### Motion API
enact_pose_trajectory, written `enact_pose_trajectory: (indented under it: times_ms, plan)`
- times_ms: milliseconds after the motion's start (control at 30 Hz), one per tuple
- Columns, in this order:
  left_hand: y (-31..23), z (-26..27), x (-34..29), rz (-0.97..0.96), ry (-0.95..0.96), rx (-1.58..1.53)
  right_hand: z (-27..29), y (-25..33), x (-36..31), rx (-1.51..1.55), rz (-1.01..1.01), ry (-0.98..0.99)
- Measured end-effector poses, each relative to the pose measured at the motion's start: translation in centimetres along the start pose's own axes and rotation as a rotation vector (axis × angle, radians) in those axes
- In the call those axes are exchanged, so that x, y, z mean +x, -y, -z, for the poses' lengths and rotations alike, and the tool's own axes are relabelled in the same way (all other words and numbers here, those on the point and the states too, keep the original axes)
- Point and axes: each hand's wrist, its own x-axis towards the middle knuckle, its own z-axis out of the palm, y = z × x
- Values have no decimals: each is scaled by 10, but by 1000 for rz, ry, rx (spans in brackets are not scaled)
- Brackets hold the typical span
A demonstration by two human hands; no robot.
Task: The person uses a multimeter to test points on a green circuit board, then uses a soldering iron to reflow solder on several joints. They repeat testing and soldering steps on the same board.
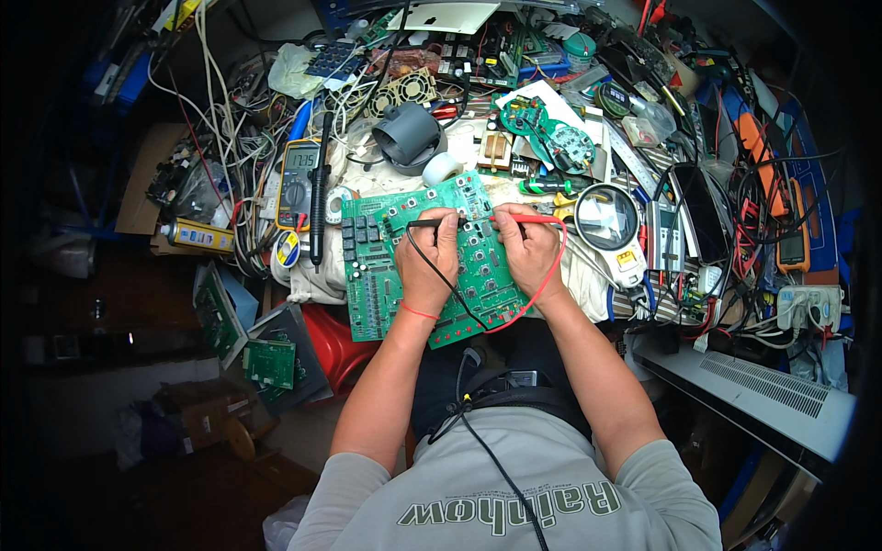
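Note:
A large green circuit board [386,266] lies tilted at the bench's front edge, partly over my lap. My left hand [428,262] is closed on a black test probe [424,223] above the board's middle. In my right hand [531,253] a red test probe [528,219] is gripped, pointing left toward the black one. Both tips are close together near the board's upper part; whether they touch it I cannot tell. Black and red leads loop down over the board. To the left stands a yellow multimeter [299,184] with its display lit. A soldering iron [320,197] lies beside it.
Behind the board are a grey pipe fitting [404,136], a roll of white tape [442,169] and round green circuit boards [562,147]. A magnifier [606,218] and a green-handled screwdriver [546,186] lie to the right. Tangled cables and parts crowd the bench. A red stool [333,349] stands below.

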Motion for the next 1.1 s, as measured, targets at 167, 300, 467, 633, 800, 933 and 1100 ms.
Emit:
enact_pose_trajectory:
  times_ms: [167,300,467,633,800,933,1100]
  plan:
    - [0,0,0,1,1,2,0,0,0,16,-5,3]
    - [-1,0,1,-18,-7,9,0,0,0,11,4,1]
    - [-1,0,1,-30,-10,3,0,1,0,15,-8,10]
    - [-2,0,1,-36,-15,-8,1,2,0,10,-26,16]
    - [-3,1,1,-26,-7,8,0,1,0,5,-11,11]
    - [-2,0,1,-32,-6,0,0,0,0,-9,-16,8]
    - [-2,0,0,-26,-5,16,1,0,-1,12,-9,17]
